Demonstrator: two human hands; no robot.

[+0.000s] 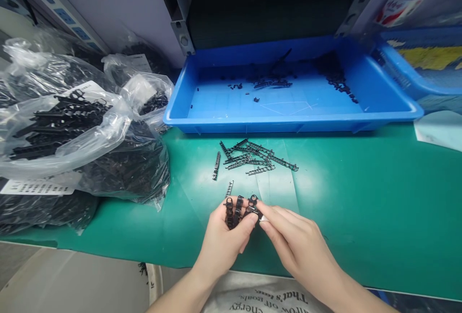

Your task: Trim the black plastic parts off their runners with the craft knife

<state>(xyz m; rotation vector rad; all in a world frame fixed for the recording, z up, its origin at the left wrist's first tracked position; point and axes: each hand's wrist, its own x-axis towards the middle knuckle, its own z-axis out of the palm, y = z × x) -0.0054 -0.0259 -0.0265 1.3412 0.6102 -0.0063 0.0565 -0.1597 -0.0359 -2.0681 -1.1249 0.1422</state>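
Note:
Several small black plastic parts (pixel 229 213) with ring-shaped ends are gripped in my left hand (pixel 220 245), its fingers closed around them and the thumb pressing one. My right hand (pixel 301 236) pinches at the right end of the rightmost black part (pixel 252 202), fingertips touching it; whether a smaller piece sits in that pinch is hidden. Just beyond the hands, a loose pile of thin black plastic strips (pixel 252 156) lies on the green table mat. One short strip (pixel 216 166) lies apart to its left, and another (pixel 230 188) is close to my left fingers.
Behind the pile stands a blue tray (pixel 288 124) with scattered small black pieces. Clear plastic bags (pixel 126 159) full of black parts crowd the left side. A second blue container (pixel 407 75) is at the right. Below the table edge sits a whitish round bin (pixel 72 284).

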